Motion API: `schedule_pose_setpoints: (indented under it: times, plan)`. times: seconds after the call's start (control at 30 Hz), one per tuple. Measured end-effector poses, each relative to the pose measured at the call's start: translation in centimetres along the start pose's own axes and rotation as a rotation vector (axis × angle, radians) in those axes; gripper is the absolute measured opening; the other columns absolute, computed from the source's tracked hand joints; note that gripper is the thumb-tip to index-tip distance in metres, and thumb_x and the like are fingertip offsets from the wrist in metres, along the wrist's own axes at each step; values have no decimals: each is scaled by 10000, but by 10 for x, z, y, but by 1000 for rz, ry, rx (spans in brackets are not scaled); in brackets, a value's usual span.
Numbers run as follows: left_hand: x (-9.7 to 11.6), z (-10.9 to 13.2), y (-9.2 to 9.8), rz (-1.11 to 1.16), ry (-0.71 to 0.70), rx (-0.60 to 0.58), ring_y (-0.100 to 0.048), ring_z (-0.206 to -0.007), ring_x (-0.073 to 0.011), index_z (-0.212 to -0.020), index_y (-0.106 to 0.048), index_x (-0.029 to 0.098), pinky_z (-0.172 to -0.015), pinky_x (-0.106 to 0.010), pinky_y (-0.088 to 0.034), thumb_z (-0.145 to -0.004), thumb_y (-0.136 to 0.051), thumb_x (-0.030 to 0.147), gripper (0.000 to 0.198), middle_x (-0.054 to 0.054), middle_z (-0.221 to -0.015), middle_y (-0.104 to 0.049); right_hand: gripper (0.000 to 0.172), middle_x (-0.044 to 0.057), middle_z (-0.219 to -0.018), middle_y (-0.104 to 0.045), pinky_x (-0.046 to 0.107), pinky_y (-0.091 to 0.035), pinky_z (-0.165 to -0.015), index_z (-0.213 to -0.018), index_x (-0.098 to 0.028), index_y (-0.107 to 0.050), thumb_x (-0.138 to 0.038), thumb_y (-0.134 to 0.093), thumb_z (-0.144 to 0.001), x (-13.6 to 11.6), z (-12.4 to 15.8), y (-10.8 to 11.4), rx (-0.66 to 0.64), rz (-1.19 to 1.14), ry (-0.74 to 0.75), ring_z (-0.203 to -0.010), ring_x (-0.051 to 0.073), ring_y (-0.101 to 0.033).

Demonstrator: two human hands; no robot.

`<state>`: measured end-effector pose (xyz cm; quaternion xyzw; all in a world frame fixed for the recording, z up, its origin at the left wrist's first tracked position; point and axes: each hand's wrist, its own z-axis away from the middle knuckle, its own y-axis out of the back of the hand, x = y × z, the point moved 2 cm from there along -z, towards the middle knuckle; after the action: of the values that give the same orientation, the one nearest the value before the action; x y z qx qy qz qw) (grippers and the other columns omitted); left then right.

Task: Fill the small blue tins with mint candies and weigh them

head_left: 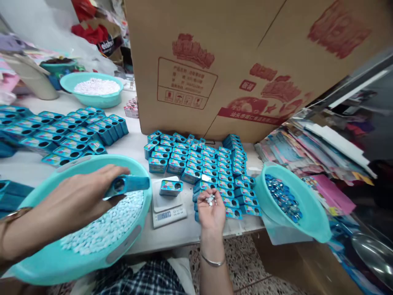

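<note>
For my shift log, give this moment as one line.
left hand: grips blue tin over basin of white tablets | right hand: cupped, loose tablets in palm | scale: second tin on it

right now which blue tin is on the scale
The lone tin on the white scale; the others stand in rows on the table, one in the left hand.

Three pale teal basins [37, 262], one scale [169, 213], one cardboard box [245, 61], dozens of blue tins [211, 164]
</note>
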<state>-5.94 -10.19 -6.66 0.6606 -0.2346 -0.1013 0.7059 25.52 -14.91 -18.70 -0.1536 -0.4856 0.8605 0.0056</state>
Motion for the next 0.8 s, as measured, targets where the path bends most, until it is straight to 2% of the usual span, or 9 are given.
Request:
schedule_pose_setpoints:
  times: [0.03,0.1,0.23,0.3,0.37,0.47,0.6,0.7,0.8]
  plan:
    - [-15,3,-7,-39,63,-21,-651,-846,-290,-1178,-491,326,-633,-363,-490,-798,-502,458,402,-34,-1146,-624,49,-45,-694,-519,207,-475,-554,-800,-195,-527,-227,-549,-830,3,-2,-1,0,6,-13,-577,66,-496]
    - [-41,5,-33,-89,147,-90,-652,-826,-301,-1133,-511,286,-616,-369,-480,-803,-474,410,355,-59,-1163,-615,55,-53,-686,-506,204,-467,-550,-801,-195,-518,-224,-559,-823,9,-7,-4,-11,36,-30,-568,61,-484]
    - [-75,2,-89,-82,177,-187,-654,-842,-304,-1088,-525,221,-655,-389,-497,-839,-409,383,319,-91,-1119,-623,100,-57,-699,-508,222,-477,-576,-795,-204,-506,-245,-597,-797,16,-14,-13,-32,165,7,-586,66,-494]
    - [-82,1,-101,-66,175,-163,-648,-895,-316,-1184,-484,241,-691,-408,-513,-829,-433,448,414,-90,-1143,-615,114,-55,-705,-512,239,-484,-593,-796,-209,-505,-265,-604,-790,18,-16,-17,-24,225,41,-605,77,-508]
    - [-82,1,-98,-55,149,-114,-618,-992,-346,-1330,-370,255,-753,-448,-517,-801,-485,534,609,-110,-1208,-583,118,-55,-705,-514,248,-485,-603,-798,-214,-506,-277,-605,-786,19,-17,-20,-11,255,69,-614,82,-515]
    - [-67,-1,-80,-5,82,-20,-546,-1115,-369,-1444,-198,254,-870,-495,-484,-790,-509,620,812,-139,-1313,-504,121,-57,-707,-525,248,-482,-614,-801,-215,-509,-278,-610,-779,22,-19,-23,5,253,84,-618,81,-520]
    - [-28,-13,-61,125,-49,53,-454,-1248,-324,-1464,-163,271,-1005,-436,-413,-841,-495,583,772,-108,-1416,-421,106,-57,-696,-523,238,-478,-612,-795,-211,-509,-249,-606,-777,27,-19,-28,26,214,74,-623,80,-525]
    - [13,-33,-66,189,-192,13,-396,-1310,-281,-1453,-203,270,-1063,-385,-360,-864,-519,494,705,-86,-1452,-398,86,-57,-692,-513,221,-473,-598,-801,-207,-511,-218,-594,-782,30,-19,-31,32,163,69,-612,73,-519]
    - [54,-59,-85,140,-287,-78,-374,-1321,-310,-1421,-290,222,-1119,-478,-254,-805,-615,342,706,-114,-1430,-433,82,-53,-684,-513,220,-480,-589,-793,-202,-510,-218,-591,-784,30,-17,-31,33,147,48,-604,75,-517]
